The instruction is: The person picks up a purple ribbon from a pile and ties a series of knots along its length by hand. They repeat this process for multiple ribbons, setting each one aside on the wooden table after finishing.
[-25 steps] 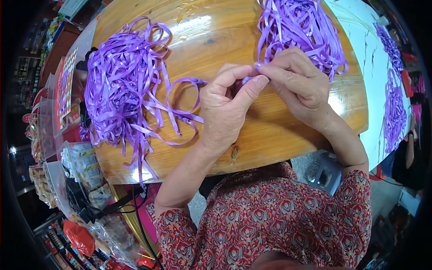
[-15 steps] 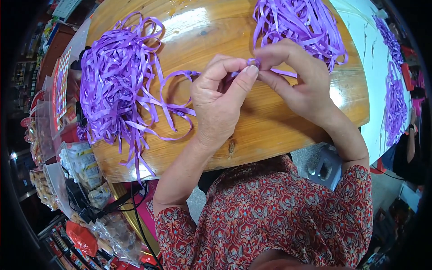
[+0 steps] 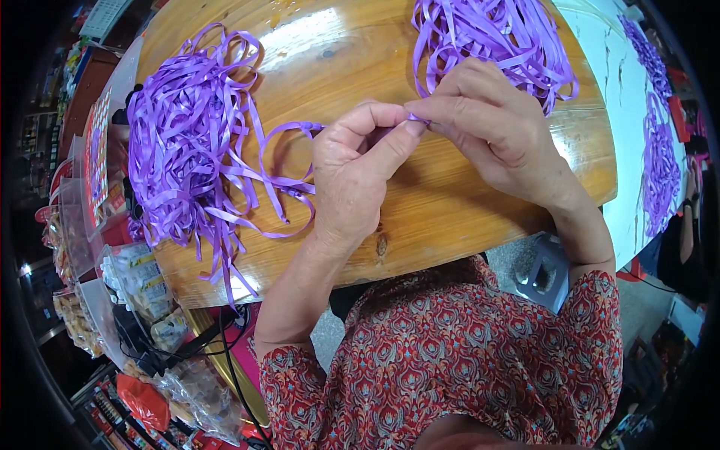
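Purple ribbon (image 3: 418, 118), shiny wooden table (image 3: 450, 214), white table (image 3: 628, 146), speckled floor (image 3: 505, 268)

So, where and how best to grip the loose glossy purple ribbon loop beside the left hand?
I'd pinch the purple ribbon loop at its upper-left curve, coming from the far side: that arc bows over bare brown wooden table, clear of the left hand.
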### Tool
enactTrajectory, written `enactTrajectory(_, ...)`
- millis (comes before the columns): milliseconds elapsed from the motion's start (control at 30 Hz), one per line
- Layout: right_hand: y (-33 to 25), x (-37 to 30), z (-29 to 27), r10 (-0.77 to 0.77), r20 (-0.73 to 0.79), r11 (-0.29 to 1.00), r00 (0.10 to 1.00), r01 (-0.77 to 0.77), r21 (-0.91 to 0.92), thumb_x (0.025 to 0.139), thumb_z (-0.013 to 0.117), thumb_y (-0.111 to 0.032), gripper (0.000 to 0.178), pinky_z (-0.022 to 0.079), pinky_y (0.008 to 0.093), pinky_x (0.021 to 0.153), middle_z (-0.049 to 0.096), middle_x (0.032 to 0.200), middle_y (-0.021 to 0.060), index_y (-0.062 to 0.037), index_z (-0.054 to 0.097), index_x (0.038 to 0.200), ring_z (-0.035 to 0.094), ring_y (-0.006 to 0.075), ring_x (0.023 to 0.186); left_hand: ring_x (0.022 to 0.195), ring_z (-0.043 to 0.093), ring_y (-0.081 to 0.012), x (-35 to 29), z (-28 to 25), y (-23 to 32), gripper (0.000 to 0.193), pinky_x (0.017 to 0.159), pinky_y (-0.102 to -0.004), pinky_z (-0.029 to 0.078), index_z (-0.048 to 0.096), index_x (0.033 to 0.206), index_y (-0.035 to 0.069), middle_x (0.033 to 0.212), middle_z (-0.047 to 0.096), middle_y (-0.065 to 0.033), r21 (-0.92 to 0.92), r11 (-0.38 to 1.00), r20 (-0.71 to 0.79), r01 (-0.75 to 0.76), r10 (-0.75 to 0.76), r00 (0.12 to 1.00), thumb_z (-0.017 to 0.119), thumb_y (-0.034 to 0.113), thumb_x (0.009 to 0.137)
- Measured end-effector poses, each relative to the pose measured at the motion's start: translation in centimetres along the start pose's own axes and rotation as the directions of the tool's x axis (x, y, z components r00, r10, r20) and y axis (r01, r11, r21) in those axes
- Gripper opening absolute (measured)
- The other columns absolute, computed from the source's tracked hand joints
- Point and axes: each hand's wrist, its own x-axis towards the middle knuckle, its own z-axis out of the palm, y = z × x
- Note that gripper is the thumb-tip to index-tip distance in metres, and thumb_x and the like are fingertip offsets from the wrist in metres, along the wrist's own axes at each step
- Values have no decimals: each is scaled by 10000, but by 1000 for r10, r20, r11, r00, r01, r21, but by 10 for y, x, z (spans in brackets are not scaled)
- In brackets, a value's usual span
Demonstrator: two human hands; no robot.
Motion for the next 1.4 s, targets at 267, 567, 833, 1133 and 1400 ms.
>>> enactTrajectory(267, 19, 1, 4, -360, -35, 925, 932, 352, -144, 639, 607, -116, 358, 452, 339, 658, 568, 803, 91, 12, 647, 971, 566, 250, 767, 701, 548, -52, 5, -9, 3, 95, 643, -184, 436, 654, 894, -18, 791, 635, -13, 28, 995, 71, 95, -96, 993, 643, 31, 813)
enactTrajectory(567, 33, 14, -4, -430, 91, 892, 898, 438, -110, 635, 643, -129, 288, 450, 350, 639, 558, 797, 83, -2, 638, 894, 558, 249, 779, 693, 546, -63, 12, -17, 2, 110, 640, -195, 443, 654, 880, -21, 779, 628, -19, 133, 974, 72, 186, -197, 978, 671, 36, 789)
enactTrajectory(833, 26, 8, 9, -208, -34, 978, 978, 207, -38, 705, 676, -116, 156, 447, 337, 659, 529, 776, 46, -44, 604, 823, 550, 226, 769, 641, 512, -18, 9, -8, 2, 80, 565, -152, 407, 630, 841, -5, 725, 584, 27, 235, 972, -28, 24, -18, 999, 662, 52, 793)
enactTrajectory(1133, 9, 5, 8, 90, -16, 965, 996, -84, 249, 751, 670, -8, 84, 434, 272, 659, 559, 749, 54, 13, 612, 808, 549, 164, 723, 637, 502, -16, 4, -2, 1, 84, 562, -151, 411, 615, 878, 2, 745, 585, 24, 159, 985, -62, -67, 78, 995, 639, 24, 800)
enactTrajectory(1400, 3, 7, 10, 526, 352, 267, 774, -544, 796, 831, 623, -125, 112, 391, 210, 655, 558, 779, -8, -19, 599, 862, 491, 61, 722, 649, 494, -24, 2, -1, 0, 108, 555, -157, 394, 612, 902, 5, 796, 589, 17, -171, 984, 17, -51, 55, 998, 659, 16, 806)
